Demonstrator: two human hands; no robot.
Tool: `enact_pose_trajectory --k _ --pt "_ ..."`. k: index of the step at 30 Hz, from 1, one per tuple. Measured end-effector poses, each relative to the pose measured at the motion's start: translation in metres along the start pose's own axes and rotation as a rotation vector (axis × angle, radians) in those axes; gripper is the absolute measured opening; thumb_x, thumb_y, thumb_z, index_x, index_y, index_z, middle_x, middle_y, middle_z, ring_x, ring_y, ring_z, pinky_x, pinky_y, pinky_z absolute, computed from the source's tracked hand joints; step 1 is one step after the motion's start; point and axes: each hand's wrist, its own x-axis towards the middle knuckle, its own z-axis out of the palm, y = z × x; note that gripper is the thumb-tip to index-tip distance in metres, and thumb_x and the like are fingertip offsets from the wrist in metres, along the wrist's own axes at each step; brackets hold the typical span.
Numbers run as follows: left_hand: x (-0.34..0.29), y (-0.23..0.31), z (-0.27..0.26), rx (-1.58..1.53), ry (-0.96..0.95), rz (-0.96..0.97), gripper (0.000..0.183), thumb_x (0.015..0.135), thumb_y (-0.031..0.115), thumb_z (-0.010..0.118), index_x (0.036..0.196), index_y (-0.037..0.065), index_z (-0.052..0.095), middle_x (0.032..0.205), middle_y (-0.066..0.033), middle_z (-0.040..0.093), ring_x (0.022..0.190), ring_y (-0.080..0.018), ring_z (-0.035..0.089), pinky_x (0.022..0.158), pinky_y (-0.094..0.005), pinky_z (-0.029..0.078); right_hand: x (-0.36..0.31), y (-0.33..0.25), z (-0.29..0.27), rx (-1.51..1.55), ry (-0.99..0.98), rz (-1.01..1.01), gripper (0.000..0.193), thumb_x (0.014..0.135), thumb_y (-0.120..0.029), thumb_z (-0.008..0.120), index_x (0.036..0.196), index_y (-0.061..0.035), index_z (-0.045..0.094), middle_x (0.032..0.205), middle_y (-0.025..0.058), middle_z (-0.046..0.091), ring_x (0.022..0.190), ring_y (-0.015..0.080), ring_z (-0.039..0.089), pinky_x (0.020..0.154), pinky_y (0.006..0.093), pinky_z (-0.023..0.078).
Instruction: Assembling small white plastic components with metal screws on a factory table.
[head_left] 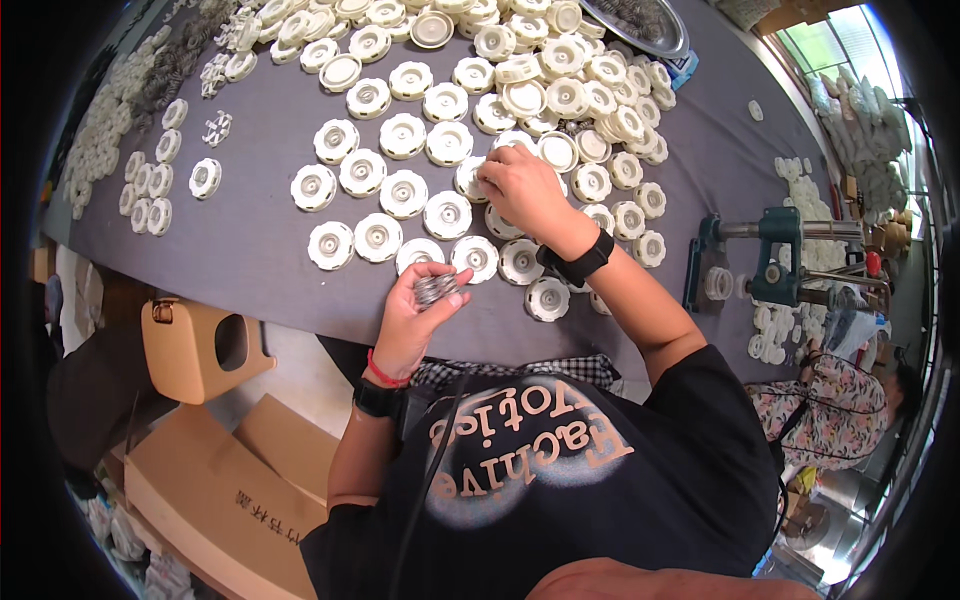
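Note:
My left hand [412, 318] is closed around a small bunch of metal coil springs [436, 288] near the table's front edge. My right hand [532, 196] reaches farther out, over the rows of round white plastic caps. Its thumb and fingers are pinched together at the rim of one cap [468, 181]; whatever they hold is hidden. Around both hands lie many more white caps with notched rims, such as this one [447, 215], open side up. Several show a ringed centre with something metallic in it, for example this cap [378, 237].
Caps are heaped [540, 60] at the back beside a metal bowl [640, 25] of springs. A green hand press [780, 255] stands at right, with a person in a flowered shirt [830, 410] beyond. A tan plastic stool [205, 350] and cardboard box [220, 490] are at lower left.

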Motion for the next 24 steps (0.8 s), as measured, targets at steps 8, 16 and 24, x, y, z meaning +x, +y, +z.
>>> enact_pose_trajectory --k 8,16,24 --pt "0.008 -0.015 0.004 0.271 0.040 0.354 0.028 0.080 -0.003 0.065 0.103 0.004 0.050 0.125 -0.0155 0.050 0.118 -0.0270 0.051 0.095 -0.0365 0.045 -0.058 -0.062 -0.046 0.862 -0.351 0.332 0.028 0.087 -0.020 0.061 0.108 -0.0011 0.059 0.086 0.0100 0.061 0.075 0.0183 0.057 0.066 0.0292 0.046" --pt "-0.004 -0.022 0.024 0.628 0.101 0.390 0.010 0.082 0.005 0.066 0.089 0.001 0.061 0.129 -0.0178 0.047 0.102 -0.0222 0.059 0.081 -0.0314 0.050 -0.101 -0.071 -0.030 1.426 -0.175 0.522 0.034 0.090 -0.020 0.061 0.116 0.0028 0.055 0.084 -0.0011 0.059 0.074 0.0036 0.052 0.064 0.0201 0.043" --pt "-0.013 -0.017 0.031 0.427 0.033 0.272 0.011 0.088 0.006 0.059 0.095 -0.002 0.058 0.116 -0.0159 0.054 0.089 -0.0163 0.061 0.056 -0.0233 0.052 -0.120 -0.068 -0.028 1.479 -0.102 0.478 0.032 0.086 -0.016 0.066 0.112 0.0015 0.058 0.085 0.0039 0.064 0.069 0.0090 0.057 0.062 0.0248 0.047"
